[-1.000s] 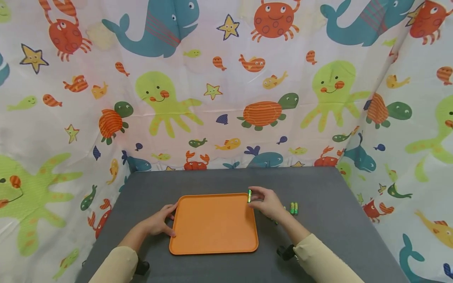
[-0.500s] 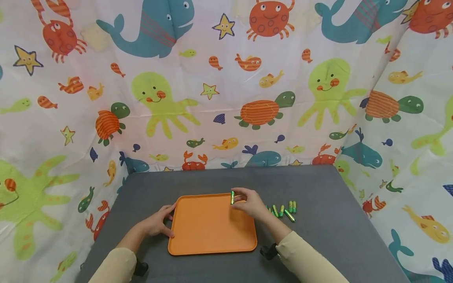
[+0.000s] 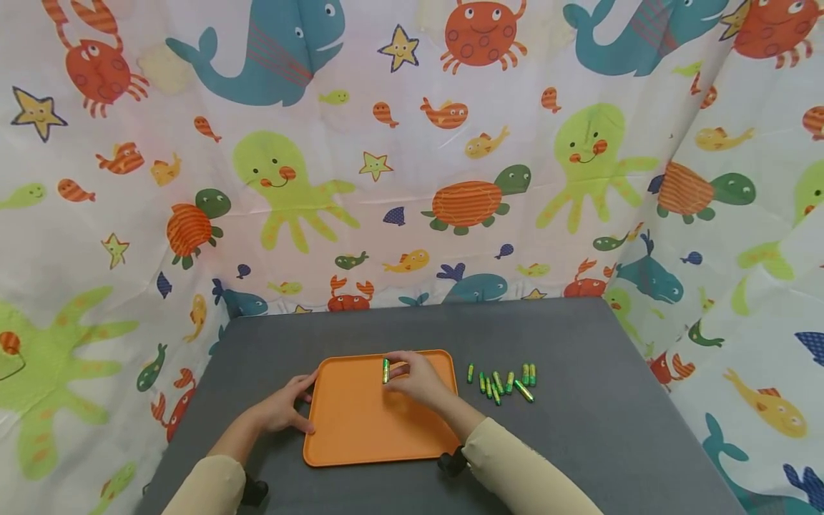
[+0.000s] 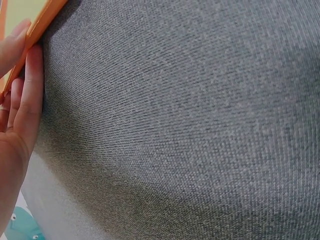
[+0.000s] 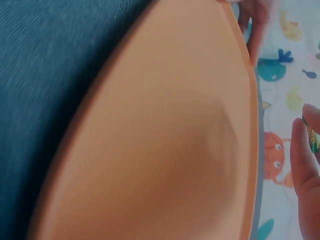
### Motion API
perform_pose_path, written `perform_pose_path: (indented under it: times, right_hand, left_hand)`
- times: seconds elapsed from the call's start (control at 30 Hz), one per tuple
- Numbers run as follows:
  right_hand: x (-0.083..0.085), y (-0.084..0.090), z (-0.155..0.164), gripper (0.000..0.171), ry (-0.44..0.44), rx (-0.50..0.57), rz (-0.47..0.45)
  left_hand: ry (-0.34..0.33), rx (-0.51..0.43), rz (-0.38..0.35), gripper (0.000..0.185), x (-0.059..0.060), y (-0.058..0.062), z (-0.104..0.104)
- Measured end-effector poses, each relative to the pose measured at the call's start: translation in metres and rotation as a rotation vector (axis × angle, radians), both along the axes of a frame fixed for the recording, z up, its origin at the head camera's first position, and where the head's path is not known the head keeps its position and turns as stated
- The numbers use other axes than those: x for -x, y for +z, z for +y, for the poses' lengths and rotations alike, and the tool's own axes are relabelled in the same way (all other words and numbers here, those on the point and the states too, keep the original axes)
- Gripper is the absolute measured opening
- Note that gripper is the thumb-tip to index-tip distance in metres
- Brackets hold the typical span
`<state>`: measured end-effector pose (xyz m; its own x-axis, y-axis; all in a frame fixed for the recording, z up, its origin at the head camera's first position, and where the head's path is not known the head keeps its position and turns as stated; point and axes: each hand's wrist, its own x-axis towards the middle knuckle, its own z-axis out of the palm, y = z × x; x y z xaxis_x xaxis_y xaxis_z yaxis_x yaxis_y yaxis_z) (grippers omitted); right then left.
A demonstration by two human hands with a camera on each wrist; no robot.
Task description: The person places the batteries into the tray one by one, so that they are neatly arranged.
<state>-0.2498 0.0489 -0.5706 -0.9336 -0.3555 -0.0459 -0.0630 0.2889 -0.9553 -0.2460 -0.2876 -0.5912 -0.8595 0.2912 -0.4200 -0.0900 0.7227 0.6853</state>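
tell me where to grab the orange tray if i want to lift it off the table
Take the orange tray by its raised rim on the two short sides, one hand from the left and one from the right. It lies flat on the gray table, so only the rim offers a hold. The left hand already rests at the left rim; the right hand pinches a green battery above the tray.

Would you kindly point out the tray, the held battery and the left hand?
tray point(image 3: 360, 429): head view, bare floor near the front.
battery point(image 3: 385, 370): head view, mid-body.
left hand point(image 3: 283, 408): head view, back of the hand.
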Motion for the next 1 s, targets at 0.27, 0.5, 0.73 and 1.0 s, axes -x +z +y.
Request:
perform_pose_path:
  times: [0.27, 0.5, 0.73, 1.0]
  right_hand:
    - [0.002, -0.008, -0.025, 0.055, 0.014, 0.013, -0.004]
    - [0.002, -0.018, -0.052, 0.055, 0.034, -0.044, 0.013]
    - [-0.003, -0.022, -0.077, 0.053, 0.059, -0.104, -0.009]
    - [0.0, -0.033, -0.088, 0.059, 0.048, -0.238, 0.046]
  left_hand:
    - [-0.018, 0.001, -0.002, 0.123, 0.004, 0.004, 0.003]
    - [-0.028, 0.015, 0.023, 0.123, 0.001, 0.0, 0.001]
    - [0.007, 0.024, 0.01, 0.123, -0.002, -0.006, 0.0]
    - [0.004, 0.018, 0.017, 0.123, 0.001, -0.005, 0.003]
